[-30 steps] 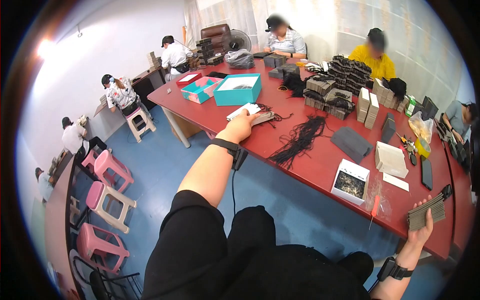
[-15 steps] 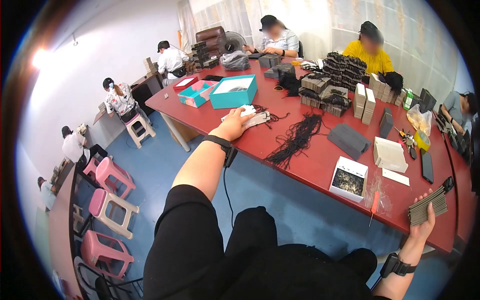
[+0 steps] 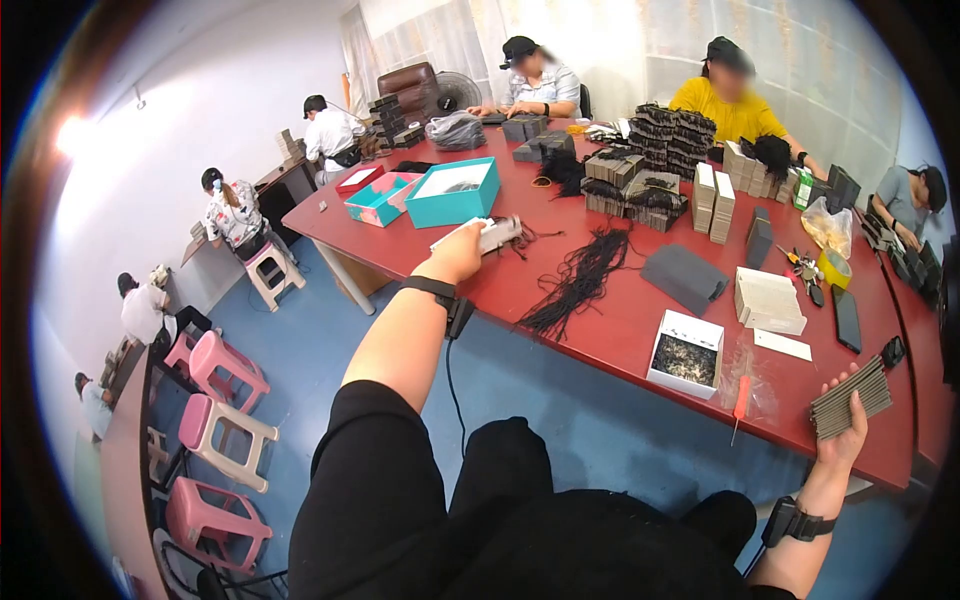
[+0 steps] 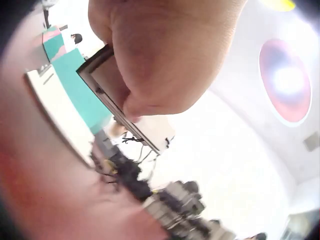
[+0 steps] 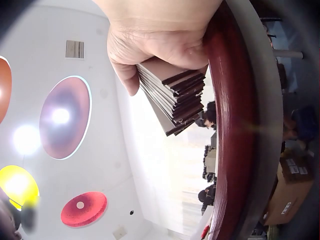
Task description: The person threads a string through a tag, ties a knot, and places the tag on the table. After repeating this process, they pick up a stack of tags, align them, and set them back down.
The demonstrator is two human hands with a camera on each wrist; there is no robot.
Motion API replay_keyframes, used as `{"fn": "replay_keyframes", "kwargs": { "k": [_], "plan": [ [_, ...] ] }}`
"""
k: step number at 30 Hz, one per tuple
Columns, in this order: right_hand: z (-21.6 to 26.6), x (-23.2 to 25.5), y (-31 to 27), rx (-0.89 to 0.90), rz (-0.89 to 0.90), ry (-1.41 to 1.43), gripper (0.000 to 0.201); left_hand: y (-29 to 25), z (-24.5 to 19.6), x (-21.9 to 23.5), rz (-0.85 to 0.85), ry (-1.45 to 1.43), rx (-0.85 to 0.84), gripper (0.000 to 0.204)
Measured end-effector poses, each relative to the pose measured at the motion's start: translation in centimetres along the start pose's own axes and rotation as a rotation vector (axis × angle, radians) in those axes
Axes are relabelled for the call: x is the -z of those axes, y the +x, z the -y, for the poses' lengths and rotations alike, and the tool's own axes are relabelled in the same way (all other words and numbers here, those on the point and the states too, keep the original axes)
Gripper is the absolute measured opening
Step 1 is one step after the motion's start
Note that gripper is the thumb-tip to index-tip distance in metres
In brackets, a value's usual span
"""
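Observation:
My left hand (image 3: 460, 252) grips a thin pack of pale cardboard tags (image 3: 498, 234) with black cords at its far end, near the table's left front edge. In the left wrist view the tags (image 4: 156, 131) stand tilted under the fingers, over a separate whitish stack (image 4: 55, 107) on the table. My right hand (image 3: 843, 425) holds a fanned stack of grey-brown cards (image 3: 850, 400) at the right front edge, thumb across its face. The right wrist view shows the cards' dark edges (image 5: 185, 102) fanned below the palm.
A loose bundle of black cords (image 3: 585, 280) lies mid-table. Around it are a teal box (image 3: 453, 205), a white box of scraps (image 3: 685, 372), an orange-handled awl (image 3: 741, 398), a phone (image 3: 846, 320) and stacked tags (image 3: 665, 145). People sit around the room; stools (image 3: 225, 440) stand left.
My left hand's fingers, spread over the tags half a second ago, now close round them, and the tags tilt up. The right hand keeps its hold on the cards. The head view has shifted slightly.

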State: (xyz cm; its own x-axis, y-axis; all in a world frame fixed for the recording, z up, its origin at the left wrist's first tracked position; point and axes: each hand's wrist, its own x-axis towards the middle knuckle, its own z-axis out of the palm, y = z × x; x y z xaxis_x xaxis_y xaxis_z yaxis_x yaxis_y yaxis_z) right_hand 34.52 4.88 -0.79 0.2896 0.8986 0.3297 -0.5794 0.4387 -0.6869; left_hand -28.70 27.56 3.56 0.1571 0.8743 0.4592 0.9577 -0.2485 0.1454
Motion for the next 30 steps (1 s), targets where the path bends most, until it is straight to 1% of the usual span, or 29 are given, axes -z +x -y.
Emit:
{"fn": "replay_keyframes", "kwargs": {
  "k": [1, 2, 3, 5, 6, 7, 9, 10, 12, 13, 15, 16, 17, 19, 21, 22, 23, 25, 27, 28, 29, 30],
  "plan": [
    [0.0, -0.1, 0.0, -0.003, 0.003, 0.002, 0.046, 0.5, 0.6, -0.1, -0.136, -0.006, -0.065, 0.037],
    [0.1, -0.1, 0.1, -0.001, 0.0, 0.004, 0.046, 0.2, -1.5, 2.5, -0.119, -0.1, 0.034, 0.038],
    [0.1, -0.1, 0.1, 0.001, 0.0, 0.008, 0.046, 0.1, -1.7, 2.6, -0.115, -0.096, 0.03, 0.038],
    [-0.1, 0.0, -0.1, -0.01, -0.005, 0.016, 0.046, -0.9, -1.8, 2.5, -0.05, -0.079, 0.033, 0.038],
    [-0.1, 0.2, 0.0, -0.011, -0.003, 0.013, 0.046, -1.8, -1.9, 1.8, 0.042, -0.013, 0.041, 0.038],
    [-0.1, 0.2, 0.1, -0.007, 0.001, 0.01, 0.046, -2.3, -2.4, 0.9, 0.21, 0.125, 0.118, 0.039],
    [-0.2, 0.1, 0.2, -0.003, -0.003, 0.02, 0.046, -3.7, -1.9, -1.1, -0.019, 0.142, 0.059, 0.037],
    [-0.1, 0.0, 0.1, 0.005, -0.013, 0.029, 0.045, -3.8, -1.8, -1.3, -0.019, 0.14, 0.052, 0.037],
    [0.0, -0.4, 0.0, 0.006, -0.052, 0.025, 0.045, -4.7, -3.0, 0.2, 0.034, 0.08, 0.207, 0.04],
    [-0.1, -0.6, 0.1, 0.006, -0.078, 0.023, 0.046, -5.2, -3.5, 0.4, 0.039, 0.082, 0.203, 0.04],
    [-0.2, -0.3, 0.3, 0.008, -0.082, 0.022, 0.044, -5.9, -4.5, 1.1, -0.034, -0.01, 0.292, 0.041],
    [-0.2, -0.2, 0.4, 0.011, -0.084, 0.015, 0.043, -6.1, -5.2, 1.4, -0.025, -0.034, 0.312, 0.043],
    [-0.2, -0.2, 0.5, 0.019, -0.09, 0.015, 0.043, -6.4, -5.4, 1.1, -0.025, -0.036, 0.303, 0.043],
    [-0.3, -0.5, 0.5, 0.005, -0.094, 0.018, 0.041, -6.5, -5.0, 0.1, -0.169, -0.094, 0.2, 0.041],
    [-0.3, -0.8, 0.7, 0.016, -0.107, 0.038, 0.04, -4.9, -4.8, 0.6, -0.206, -0.664, 0.518, 0.037],
    [-0.3, -1.0, 0.7, -0.037, -0.13, 0.102, 0.037, -4.3, -4.1, 1.4, -0.214, -1.245, 0.488, 0.037],
    [-0.3, -1.3, 0.6, -0.092, -0.149, 0.168, 0.035, -3.6, -4.1, 2.4, -0.236, -1.706, 0.608, 0.039],
    [-1.1, -4.0, -0.1, -0.127, -0.192, 0.189, 0.035, -2.7, -8.6, 5.8, -0.118, -1.756, 0.835, 0.038],
    [-2.2, -6.6, -1.7, -0.247, -0.129, 0.201, 0.037, -3.4, -13.8, 6.7, 0.072, -1.628, 0.457, 0.037],
    [-2.8, -8.4, -2.4, -0.282, -0.12, 0.254, 0.036, -3.3, -16.4, 6.7, 0.14, -1.575, 0.331, 0.039],
    [-3.5, -10.4, -3.2, -0.314, -0.118, 0.307, 0.036, -4.3, -20.4, 7.6, 0.229, -1.617, 0.222, 0.042],
    [-3.9, -12.3, -4.0, -0.346, -0.077, 0.367, 0.036, -5.0, -23.4, 7.7, 0.301, -1.542, 0.139, 0.042]
  ]
}}
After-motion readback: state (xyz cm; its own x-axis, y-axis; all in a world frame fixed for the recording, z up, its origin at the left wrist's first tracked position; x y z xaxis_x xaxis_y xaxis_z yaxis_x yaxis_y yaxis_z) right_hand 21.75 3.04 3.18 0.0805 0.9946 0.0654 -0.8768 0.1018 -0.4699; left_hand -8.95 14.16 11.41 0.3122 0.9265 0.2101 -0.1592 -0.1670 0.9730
